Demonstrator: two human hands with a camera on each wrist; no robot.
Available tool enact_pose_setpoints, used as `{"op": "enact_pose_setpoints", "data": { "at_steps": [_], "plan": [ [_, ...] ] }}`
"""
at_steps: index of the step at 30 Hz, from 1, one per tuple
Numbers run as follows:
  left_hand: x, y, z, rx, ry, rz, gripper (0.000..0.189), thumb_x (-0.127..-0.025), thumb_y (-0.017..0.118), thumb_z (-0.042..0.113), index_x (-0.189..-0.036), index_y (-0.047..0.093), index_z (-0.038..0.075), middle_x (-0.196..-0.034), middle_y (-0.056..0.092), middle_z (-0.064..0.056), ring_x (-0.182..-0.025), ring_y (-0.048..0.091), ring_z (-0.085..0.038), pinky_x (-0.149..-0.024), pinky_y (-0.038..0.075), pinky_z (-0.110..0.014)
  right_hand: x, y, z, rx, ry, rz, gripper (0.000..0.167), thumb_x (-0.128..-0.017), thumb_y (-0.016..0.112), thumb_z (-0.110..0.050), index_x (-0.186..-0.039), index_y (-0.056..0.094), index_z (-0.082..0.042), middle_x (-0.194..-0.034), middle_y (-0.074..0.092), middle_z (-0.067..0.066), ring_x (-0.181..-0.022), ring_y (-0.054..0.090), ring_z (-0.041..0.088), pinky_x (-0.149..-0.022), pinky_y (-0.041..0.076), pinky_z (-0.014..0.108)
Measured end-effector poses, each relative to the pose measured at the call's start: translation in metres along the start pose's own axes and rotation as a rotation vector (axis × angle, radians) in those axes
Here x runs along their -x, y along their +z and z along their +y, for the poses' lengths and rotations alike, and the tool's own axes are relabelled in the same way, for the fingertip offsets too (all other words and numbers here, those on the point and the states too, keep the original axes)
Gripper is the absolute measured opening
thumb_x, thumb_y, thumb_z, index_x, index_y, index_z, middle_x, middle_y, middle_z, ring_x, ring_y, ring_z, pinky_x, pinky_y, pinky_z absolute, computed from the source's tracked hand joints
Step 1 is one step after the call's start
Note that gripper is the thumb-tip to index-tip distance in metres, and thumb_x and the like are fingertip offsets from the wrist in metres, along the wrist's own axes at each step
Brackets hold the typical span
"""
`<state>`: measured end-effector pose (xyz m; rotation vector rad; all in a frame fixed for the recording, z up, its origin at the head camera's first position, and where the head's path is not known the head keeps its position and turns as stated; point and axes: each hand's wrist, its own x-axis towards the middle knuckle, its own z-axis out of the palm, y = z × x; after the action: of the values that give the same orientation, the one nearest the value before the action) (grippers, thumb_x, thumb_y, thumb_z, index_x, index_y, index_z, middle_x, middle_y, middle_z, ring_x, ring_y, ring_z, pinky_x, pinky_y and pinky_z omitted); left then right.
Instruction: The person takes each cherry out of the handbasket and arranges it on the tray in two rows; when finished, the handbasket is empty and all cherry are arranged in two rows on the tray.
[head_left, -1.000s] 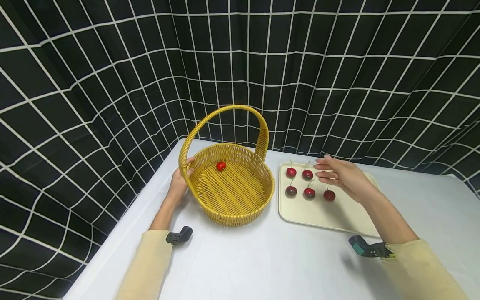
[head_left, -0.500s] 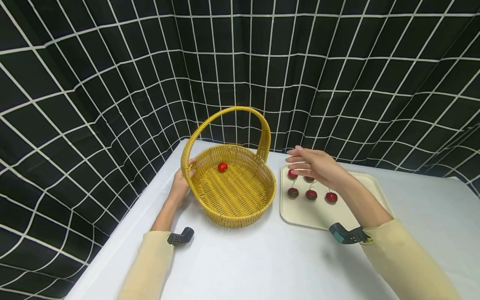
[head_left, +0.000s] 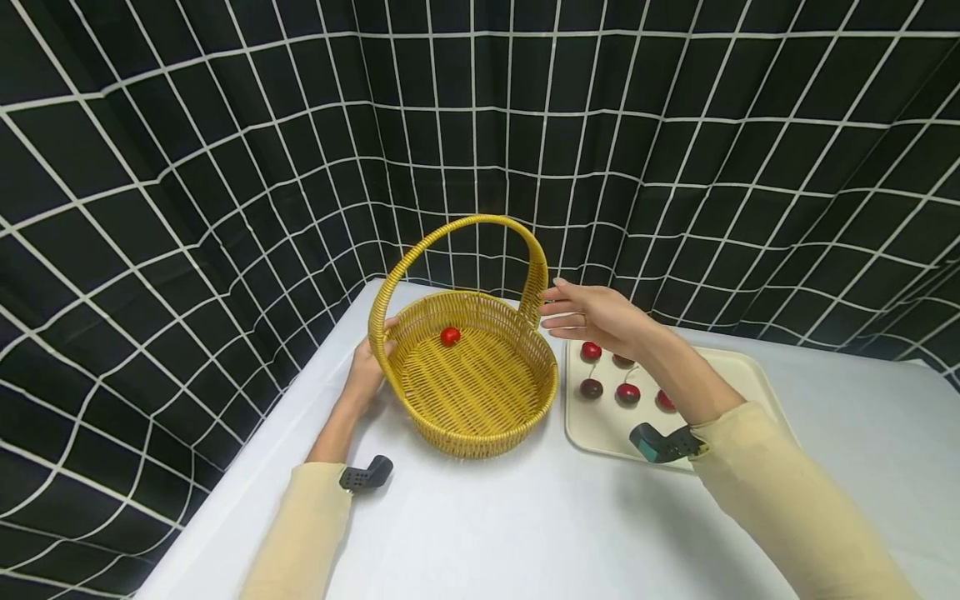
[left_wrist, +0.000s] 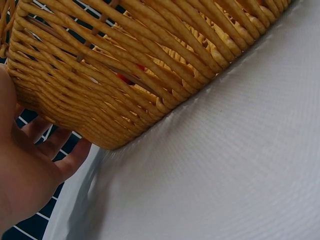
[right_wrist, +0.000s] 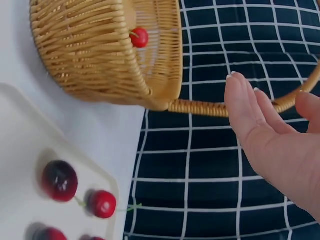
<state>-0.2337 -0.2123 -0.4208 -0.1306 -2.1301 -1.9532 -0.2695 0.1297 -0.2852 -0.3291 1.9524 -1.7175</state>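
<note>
A yellow woven basket (head_left: pixel 480 442) with a tall arched handle (head_left: pixel 480 221) stands on the white table. Inside, near its back left wall, lies one red cherry (head_left: pixel 450 336). My left hand (head_left: pixel 365 371) grips the basket's left side by the foot of the handle; in the left wrist view its fingers (left_wrist: pixel 75 157) reach behind the woven wall. My right hand (head_left: pixel 592 315) hovers beside the handle's right side, its fingers nearly straight and holding nothing. Whether the fingertips touch the handle I cannot tell. Several dark red cherries with stems (head_left: pixel 627 394) lie on a cream tray (head_left: pixel 600 437) below the right forearm.
Dark curtains with a white grid (head_left: pixel 585 150) rise behind the table and along its left side. White tabletop (head_left: pixel 487 525) stretches in front of the basket and tray. A small black camera (head_left: pixel 663 443) is strapped to each wrist.
My right hand has moved left from above the tray to the basket's handle, fingers still extended. My left hand keeps its place on the basket. The view has shifted slightly.
</note>
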Motion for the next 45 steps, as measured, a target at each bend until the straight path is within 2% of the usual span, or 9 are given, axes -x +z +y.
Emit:
{"op": "enact_pose_setpoints", "data": {
  "at_steps": [7, 16, 19, 24, 28, 34, 40, 45],
  "plan": [
    [-0.001, 0.001, 0.003, 0.007, -0.022, -0.012, 0.043, -0.098, 0.043, 0.000, -0.140, 0.040, -0.004, -0.146, 0.038, -0.020, -0.135, 0.033, -0.030, -0.112, 0.022, -0.040, -0.017, 0.014, -0.004, -0.041, 0.012, -0.021, 0.050, -0.104, 0.036, -0.030, -0.140, 0.036, 0.005, -0.139, 0.040, 0.028, -0.124, 0.042, 0.044, -0.096, 0.045, 0.037],
    [0.008, 0.004, 0.028, -0.015, -0.031, -0.023, 0.043, -0.096, 0.041, -0.005, -0.139, 0.037, -0.010, -0.145, 0.035, -0.025, -0.135, 0.031, -0.035, -0.111, 0.023, -0.042, -0.044, 0.028, -0.006, -0.010, 0.053, -0.011, 0.053, -0.104, 0.037, -0.033, -0.141, 0.037, 0.005, -0.139, 0.041, 0.027, -0.121, 0.044, 0.041, -0.101, 0.041, 0.040],
    [0.007, 0.004, 0.025, -0.005, -0.029, -0.025, 0.043, -0.096, 0.041, -0.005, -0.139, 0.037, -0.010, -0.145, 0.035, -0.025, -0.135, 0.031, -0.036, -0.111, 0.023, -0.042, -0.054, 0.032, -0.005, 0.007, 0.065, -0.012, 0.053, -0.103, 0.038, -0.033, -0.141, 0.037, 0.005, -0.139, 0.041, 0.027, -0.120, 0.045, 0.039, -0.100, 0.041, 0.040],
    [0.001, 0.001, 0.008, 0.023, -0.023, -0.020, 0.043, -0.097, 0.042, -0.002, -0.140, 0.039, -0.006, -0.146, 0.036, -0.021, -0.135, 0.031, -0.031, -0.112, 0.022, -0.040, -0.065, 0.042, -0.005, 0.046, 0.079, -0.016, 0.055, -0.103, 0.040, -0.033, -0.142, 0.036, 0.004, -0.139, 0.041, 0.025, -0.124, 0.044, 0.036, -0.099, 0.043, 0.038],
    [-0.002, 0.000, 0.000, 0.002, -0.010, -0.011, 0.042, -0.098, 0.043, 0.001, -0.140, 0.041, -0.002, -0.146, 0.038, -0.018, -0.135, 0.033, -0.028, -0.112, 0.023, -0.038, -0.074, 0.051, -0.007, 0.091, 0.106, -0.002, 0.056, -0.102, 0.042, -0.037, -0.143, 0.037, 0.000, -0.139, 0.043, 0.022, -0.124, 0.046, 0.033, -0.100, 0.041, 0.039],
    [-0.003, -0.001, -0.002, -0.003, 0.002, -0.003, 0.042, -0.097, 0.044, 0.000, -0.139, 0.043, -0.002, -0.145, 0.040, -0.018, -0.134, 0.034, -0.029, -0.111, 0.023, -0.040, -0.088, 0.060, -0.011, 0.173, 0.125, -0.014, 0.058, -0.102, 0.038, -0.040, -0.146, 0.034, -0.002, -0.143, 0.040, 0.019, -0.130, 0.040, 0.032, -0.105, 0.035, 0.042],
    [-0.003, -0.001, -0.001, 0.003, -0.002, -0.006, 0.044, -0.097, 0.044, 0.001, -0.140, 0.042, -0.001, -0.146, 0.039, -0.016, -0.135, 0.032, -0.027, -0.112, 0.023, -0.038, -0.099, 0.071, -0.013, 0.162, 0.148, -0.033, 0.059, -0.101, 0.039, -0.042, -0.147, 0.033, -0.005, -0.146, 0.038, 0.017, -0.131, 0.038, 0.032, -0.107, 0.033, 0.042],
    [-0.002, 0.000, -0.001, 0.001, 0.003, -0.006, 0.044, -0.096, 0.043, 0.001, -0.140, 0.042, -0.001, -0.146, 0.039, -0.016, -0.135, 0.032, -0.027, -0.111, 0.024, -0.038, -0.110, 0.082, -0.003, 0.122, 0.185, -0.035, 0.059, -0.101, 0.039, -0.042, -0.148, 0.031, -0.007, -0.147, 0.036, 0.015, -0.134, 0.036, 0.031, -0.109, 0.031, 0.041]
  ]
}}
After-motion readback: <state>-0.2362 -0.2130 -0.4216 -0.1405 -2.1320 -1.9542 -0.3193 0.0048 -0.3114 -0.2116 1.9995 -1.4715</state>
